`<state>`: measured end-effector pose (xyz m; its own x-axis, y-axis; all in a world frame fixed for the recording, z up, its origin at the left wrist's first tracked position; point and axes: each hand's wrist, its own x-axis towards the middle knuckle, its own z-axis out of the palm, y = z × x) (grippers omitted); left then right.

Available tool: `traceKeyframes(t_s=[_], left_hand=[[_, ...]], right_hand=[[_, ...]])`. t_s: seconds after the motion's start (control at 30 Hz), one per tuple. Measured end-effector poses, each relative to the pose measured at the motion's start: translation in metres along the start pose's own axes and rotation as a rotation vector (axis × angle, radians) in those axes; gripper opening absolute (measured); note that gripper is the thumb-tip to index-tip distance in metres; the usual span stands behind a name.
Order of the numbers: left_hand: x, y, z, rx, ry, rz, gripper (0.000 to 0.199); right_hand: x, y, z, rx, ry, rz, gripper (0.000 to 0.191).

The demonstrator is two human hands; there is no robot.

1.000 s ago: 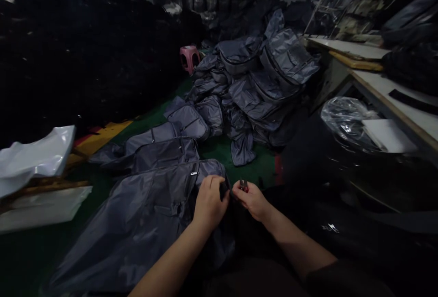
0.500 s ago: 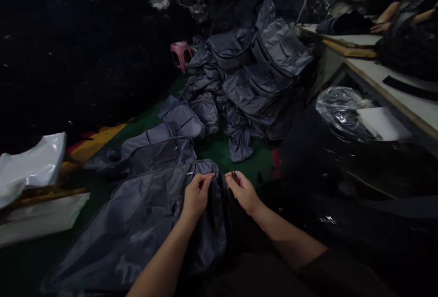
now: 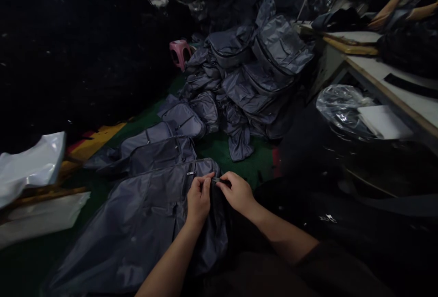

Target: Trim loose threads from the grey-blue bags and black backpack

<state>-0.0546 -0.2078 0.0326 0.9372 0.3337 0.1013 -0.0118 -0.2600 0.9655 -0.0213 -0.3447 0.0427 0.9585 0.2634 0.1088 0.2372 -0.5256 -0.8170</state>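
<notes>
A dark grey-blue bag lies flat in front of me, with a zipper pull near its top end. Over its upper right corner, my left hand is closed in a pinch; whatever is between the fingertips is too small to make out. My right hand is closed around small thread snips, whose metal tip points left and meets the left fingertips. Just beyond lie more bags of the same cloth, overlapping one another.
A large heap of grey-blue bags rises ahead on the green floor, beside a pink stool. White plastic sheets lie left. At right stands a worktable, where another person's hands rest, with clear plastic wrap below.
My right hand has moved left to my left fingertips, closing the gap between them. The snips' tip now points at the left fingers. The left hand has shifted very slightly right.
</notes>
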Motion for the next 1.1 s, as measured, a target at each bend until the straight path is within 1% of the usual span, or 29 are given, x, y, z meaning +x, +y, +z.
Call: traceKeyframes(t_s=[0.13, 0.27, 0.33, 0.43, 0.53, 0.6, 0.73, 0.77, 0.83, 0.9, 1.0, 1.1], left_hand=[[0.0, 0.0, 0.0, 0.002, -0.003, -0.007, 0.016], [0.0, 0.0, 0.0, -0.004, -0.002, -0.012, 0.017], [0.0, -0.001, 0.001, -0.01, -0.004, -0.017, 0.017], [0.001, -0.001, 0.001, -0.017, -0.005, -0.023, 0.017], [0.001, 0.0, 0.001, -0.024, -0.006, -0.025, 0.017], [0.001, 0.0, 0.0, -0.03, -0.002, -0.03, 0.017], [0.001, -0.002, 0.0, -0.067, 0.029, -0.052, 0.022], [0.001, -0.003, 0.001, -0.083, 0.037, -0.058, 0.024], [0.001, -0.004, 0.001, -0.11, 0.049, -0.07, 0.027], [0.001, -0.004, 0.001, -0.116, 0.053, -0.077, 0.027], [0.001, -0.004, 0.001, -0.096, 0.042, -0.078, 0.023], [0.001, -0.008, 0.0, -0.08, -0.002, -0.092, 0.021]], right_hand=[[0.003, -0.001, -0.001, -0.087, -0.021, -0.009, 0.008], [0.0, 0.003, -0.003, -0.034, -0.001, 0.022, 0.011], [-0.003, 0.003, -0.003, -0.014, -0.023, 0.01, 0.012], [-0.006, 0.001, -0.003, -0.042, -0.049, -0.021, 0.011], [-0.005, -0.001, -0.002, -0.071, -0.035, -0.022, 0.007], [-0.002, 0.001, 0.0, -0.012, -0.017, 0.005, 0.008], [0.003, 0.008, 0.003, 0.353, 0.075, 0.194, 0.018], [0.004, 0.009, 0.005, 0.428, 0.079, 0.238, 0.022], [0.005, 0.009, 0.008, 0.518, 0.029, 0.292, 0.028], [0.007, 0.008, 0.013, 0.55, -0.038, 0.32, 0.031], [0.015, 0.01, 0.02, 0.536, -0.089, 0.331, 0.031], [0.024, 0.014, 0.023, 0.554, -0.149, 0.337, 0.027]])
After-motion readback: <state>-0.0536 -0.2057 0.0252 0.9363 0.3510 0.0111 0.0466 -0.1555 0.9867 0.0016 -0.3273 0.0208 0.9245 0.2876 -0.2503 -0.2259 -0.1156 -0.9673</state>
